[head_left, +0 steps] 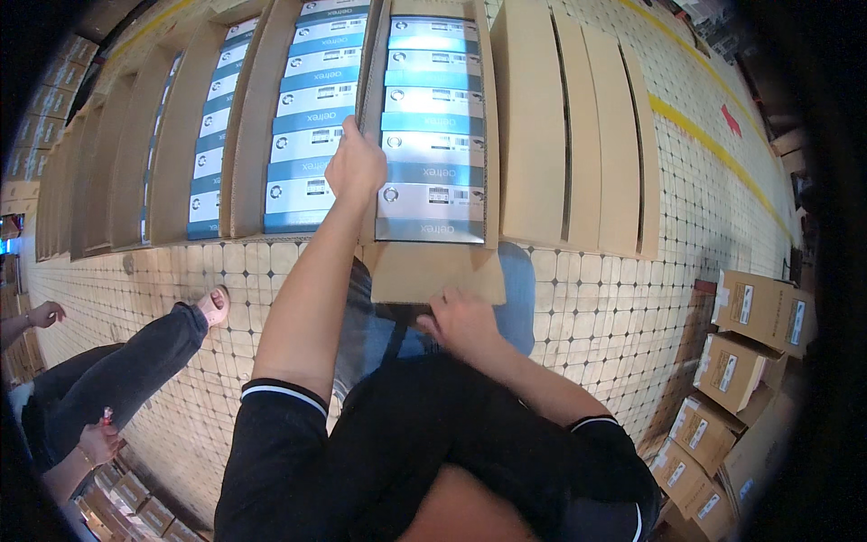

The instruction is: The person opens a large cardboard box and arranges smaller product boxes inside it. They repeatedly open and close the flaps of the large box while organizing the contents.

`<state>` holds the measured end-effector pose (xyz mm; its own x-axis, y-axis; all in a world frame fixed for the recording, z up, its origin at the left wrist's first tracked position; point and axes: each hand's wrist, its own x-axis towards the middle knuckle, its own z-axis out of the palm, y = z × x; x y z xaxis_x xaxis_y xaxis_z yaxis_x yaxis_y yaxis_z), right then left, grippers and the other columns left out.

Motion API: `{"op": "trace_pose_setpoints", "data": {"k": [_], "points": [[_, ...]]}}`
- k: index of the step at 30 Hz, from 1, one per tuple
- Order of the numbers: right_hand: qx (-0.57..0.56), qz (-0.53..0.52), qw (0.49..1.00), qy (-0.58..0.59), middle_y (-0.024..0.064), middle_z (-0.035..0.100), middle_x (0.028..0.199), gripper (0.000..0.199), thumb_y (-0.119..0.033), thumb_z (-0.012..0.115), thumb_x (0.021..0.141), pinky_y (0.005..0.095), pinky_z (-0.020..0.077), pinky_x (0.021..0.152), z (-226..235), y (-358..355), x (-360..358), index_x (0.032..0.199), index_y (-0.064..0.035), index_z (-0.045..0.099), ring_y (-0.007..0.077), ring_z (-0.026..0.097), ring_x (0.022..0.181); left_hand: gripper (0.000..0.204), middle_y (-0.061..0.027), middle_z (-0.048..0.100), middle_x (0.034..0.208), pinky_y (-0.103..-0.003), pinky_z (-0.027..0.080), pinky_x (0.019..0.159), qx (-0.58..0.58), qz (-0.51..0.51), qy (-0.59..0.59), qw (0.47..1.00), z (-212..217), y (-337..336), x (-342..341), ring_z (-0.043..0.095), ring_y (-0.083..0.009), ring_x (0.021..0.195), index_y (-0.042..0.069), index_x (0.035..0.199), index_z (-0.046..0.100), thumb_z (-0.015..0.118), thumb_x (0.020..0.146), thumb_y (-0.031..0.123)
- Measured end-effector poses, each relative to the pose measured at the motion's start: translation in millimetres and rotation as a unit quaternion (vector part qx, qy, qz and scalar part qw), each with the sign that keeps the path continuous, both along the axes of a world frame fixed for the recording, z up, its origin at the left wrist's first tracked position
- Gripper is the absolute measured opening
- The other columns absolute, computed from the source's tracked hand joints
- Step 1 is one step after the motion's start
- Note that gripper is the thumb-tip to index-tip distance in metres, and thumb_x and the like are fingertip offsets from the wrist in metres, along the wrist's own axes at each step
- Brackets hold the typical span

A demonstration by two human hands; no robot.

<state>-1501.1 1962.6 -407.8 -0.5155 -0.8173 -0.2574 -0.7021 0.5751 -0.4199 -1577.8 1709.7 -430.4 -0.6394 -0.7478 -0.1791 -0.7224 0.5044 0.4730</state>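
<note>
In front of me an open carton [491, 135] holds a single row of white and blue product boxes [431, 149]. My left hand [358, 163] is closed on the carton's upper left side edge, its thumb pointing away from me. At the near end a cardboard flap [433, 271] is folded out toward my lap. My right hand [462, 321] rests at the flap's near edge, with fingers curled against it and thumb to the left; part of its grip is hidden. Directly left stands another open carton [242, 135] filled with similar boxes [312, 135].
More open cartons [167, 154] stand in a row leftward. Several plain cardboard cartons [533, 135] stand on the right. Labelled brown cartons [736, 370] are stacked at lower right. Another person's leg [135, 379] and hands [99, 443] are at left. Yellow lines [722, 163] cross the tiled floor [596, 316].
</note>
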Motion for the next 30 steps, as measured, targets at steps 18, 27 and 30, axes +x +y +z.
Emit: {"op": "trace_pose_setpoints", "data": {"k": [18, 27, 30], "points": [[-0.210, -0.221, 0.940, -0.152, 0.0175, 0.067, 0.120, 0.030, -0.023, 0.054, 0.099, 0.0362, 0.0541, 0.085, -26.7, 24.4, -176.0, 0.125, -0.0110, 0.064, 0.0305, 0.070, 0.100, 0.041, -0.0265, 0.066, 0.111, -0.050, 0.050, 0.085, -0.023, -0.007, -0.022, 0.999, -1.2, -1.9, -3.5, 0.067, -0.0418, 0.098, -0.002, 0.131, 0.042, 0.041, 0.103, 0.028], [-0.173, -0.248, 0.947, -0.110, 0.0191, 0.063, 0.129, 0.033, -0.027, 0.056, 0.098, 0.0370, 0.0537, 0.087, -27.1, 10.1, -169.2, 0.127, -0.0131, 0.064, 0.0329, 0.068, 0.106, 0.042, -0.0262, 0.066, 0.109, -0.050, 0.051, 0.084, -0.035, 0.000, -0.009, 0.999, -0.3, 2.0, -4.7, 0.067, -0.0425, 0.097, -0.001, 0.133, 0.042, 0.042, 0.103, 0.028], [-0.148, -0.208, 0.963, -0.085, 0.0236, 0.054, 0.139, 0.036, -0.030, 0.058, 0.098, 0.0381, 0.0519, 0.092, -17.5, 2.2, -173.6, 0.128, -0.0113, 0.064, 0.0362, 0.063, 0.114, 0.041, -0.0258, 0.066, 0.108, -0.050, 0.052, 0.083, -0.038, 0.001, -0.007, 0.999, 1.0, 3.0, -5.4, 0.067, -0.0425, 0.095, 0.000, 0.133, 0.041, 0.043, 0.103, 0.027]]}}
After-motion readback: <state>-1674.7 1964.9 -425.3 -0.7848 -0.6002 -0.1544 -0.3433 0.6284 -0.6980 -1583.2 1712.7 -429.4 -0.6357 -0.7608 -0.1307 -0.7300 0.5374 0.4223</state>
